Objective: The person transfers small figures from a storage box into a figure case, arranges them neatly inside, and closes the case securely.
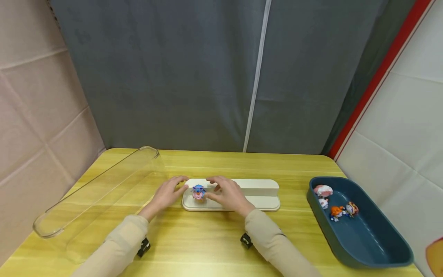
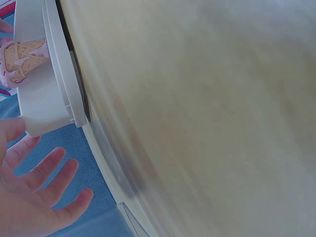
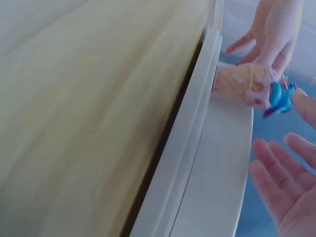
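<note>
A small figurine (image 1: pixel 199 193) with a blue top and a pink, waffle-cone lower part (image 3: pixel 239 83) stands at the left end of a white stepped display base (image 1: pixel 257 202). My left hand (image 1: pixel 167 194) is beside that end, its fingers spread and fingertips close to the base's edge; nothing is in it. On the figurine's other side is my right hand (image 1: pixel 228 195), with its thumb tip right at the blue top. The right hand's other fingers are loosely extended, apart from the figurine.
A clear plastic cover (image 1: pixel 104 200) lies on the left of the wooden table (image 1: pixel 194 246). At the right stands a dark blue tray (image 1: pixel 370 234) holding several small figurines (image 1: pixel 336 212). A grey curtain (image 1: pixel 173 77) hangs behind the table.
</note>
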A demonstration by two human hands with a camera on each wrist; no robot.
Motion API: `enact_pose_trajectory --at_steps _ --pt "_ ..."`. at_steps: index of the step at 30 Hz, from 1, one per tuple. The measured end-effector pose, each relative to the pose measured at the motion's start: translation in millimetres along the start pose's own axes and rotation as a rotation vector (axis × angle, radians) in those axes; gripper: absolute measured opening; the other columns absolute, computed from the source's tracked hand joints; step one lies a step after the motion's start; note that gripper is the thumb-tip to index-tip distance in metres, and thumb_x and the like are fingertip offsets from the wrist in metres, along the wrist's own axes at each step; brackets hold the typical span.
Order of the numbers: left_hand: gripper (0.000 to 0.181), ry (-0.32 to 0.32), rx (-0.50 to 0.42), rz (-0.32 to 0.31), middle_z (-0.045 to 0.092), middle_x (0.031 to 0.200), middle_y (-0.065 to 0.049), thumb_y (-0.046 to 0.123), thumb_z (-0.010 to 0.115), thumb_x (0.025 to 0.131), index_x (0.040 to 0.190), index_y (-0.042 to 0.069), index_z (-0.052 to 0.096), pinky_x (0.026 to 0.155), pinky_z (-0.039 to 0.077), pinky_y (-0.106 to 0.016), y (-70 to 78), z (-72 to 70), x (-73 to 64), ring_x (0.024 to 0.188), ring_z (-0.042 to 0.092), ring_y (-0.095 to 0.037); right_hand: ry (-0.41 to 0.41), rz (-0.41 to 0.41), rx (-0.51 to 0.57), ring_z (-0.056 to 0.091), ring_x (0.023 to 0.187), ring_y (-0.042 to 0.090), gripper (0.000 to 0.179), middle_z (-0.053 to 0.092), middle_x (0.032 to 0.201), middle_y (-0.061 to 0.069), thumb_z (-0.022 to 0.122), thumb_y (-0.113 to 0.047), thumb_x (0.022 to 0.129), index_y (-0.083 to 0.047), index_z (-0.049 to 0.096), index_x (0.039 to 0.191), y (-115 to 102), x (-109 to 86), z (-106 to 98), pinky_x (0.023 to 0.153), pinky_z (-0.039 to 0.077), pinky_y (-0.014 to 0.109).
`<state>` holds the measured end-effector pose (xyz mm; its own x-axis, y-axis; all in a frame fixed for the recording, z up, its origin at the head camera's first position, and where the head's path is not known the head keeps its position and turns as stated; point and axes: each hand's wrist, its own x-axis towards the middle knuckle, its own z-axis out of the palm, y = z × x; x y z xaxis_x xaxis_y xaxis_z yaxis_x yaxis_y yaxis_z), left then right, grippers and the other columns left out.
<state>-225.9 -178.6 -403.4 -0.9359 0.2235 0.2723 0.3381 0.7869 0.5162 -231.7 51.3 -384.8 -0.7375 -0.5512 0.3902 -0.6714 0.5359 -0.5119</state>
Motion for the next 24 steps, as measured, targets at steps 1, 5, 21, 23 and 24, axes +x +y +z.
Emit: enact_pose_trajectory --at_steps 1,5,21,23,24 --pt "0.03 0.0 0.001 0.0 0.056 0.112 -0.011 0.025 0.054 0.089 0.115 0.01 0.056 0.082 0.039 -0.046 0.0 0.2 0.0 0.101 0.051 -0.03 0.007 -0.001 0.0 0.058 0.076 0.012 0.046 0.059 0.103 0.002 0.067 -0.032 0.078 -0.009 0.057 0.116 2 -2.0 -3 0.063 0.045 0.022" --pt "0.03 0.001 -0.001 -0.001 0.056 0.112 -0.011 0.024 0.053 0.089 0.115 0.009 0.056 0.082 0.039 -0.047 0.8 0.0 -0.2 0.102 0.051 -0.03 0.028 0.001 0.004 0.058 0.076 0.011 0.043 0.06 0.104 0.003 0.066 -0.031 0.079 -0.008 0.058 0.114 7 -11.1 -13 0.065 0.047 0.026" --pt "0.03 -0.007 -0.01 -0.008 0.056 0.11 -0.013 0.023 0.053 0.089 0.116 0.008 0.056 0.081 0.039 -0.048 0.6 0.0 -0.9 0.101 0.051 -0.031 0.107 -0.021 -0.06 0.058 0.077 0.011 0.033 0.061 0.099 -0.002 0.069 -0.022 0.078 -0.009 0.062 0.107 18 -40.0 -65 0.066 0.048 0.03" --pt "0.03 -0.009 -0.007 -0.005 0.056 0.11 -0.013 0.022 0.053 0.09 0.116 0.007 0.055 0.081 0.039 -0.048 0.6 0.0 -1.0 0.101 0.051 -0.031 0.115 -0.026 -0.089 0.058 0.077 0.011 0.032 0.061 0.098 -0.003 0.069 -0.023 0.078 -0.01 0.062 0.106 19 -42.7 -71 0.066 0.048 0.03" --pt "0.03 -0.01 -0.007 -0.005 0.056 0.11 -0.013 0.022 0.053 0.09 0.116 0.007 0.055 0.081 0.039 -0.048 0.4 0.1 -1.1 0.101 0.05 -0.031 0.119 -0.03 -0.095 0.059 0.076 0.011 0.031 0.061 0.098 -0.002 0.069 -0.023 0.078 -0.01 0.062 0.106 19 -44.0 -74 0.066 0.048 0.03"
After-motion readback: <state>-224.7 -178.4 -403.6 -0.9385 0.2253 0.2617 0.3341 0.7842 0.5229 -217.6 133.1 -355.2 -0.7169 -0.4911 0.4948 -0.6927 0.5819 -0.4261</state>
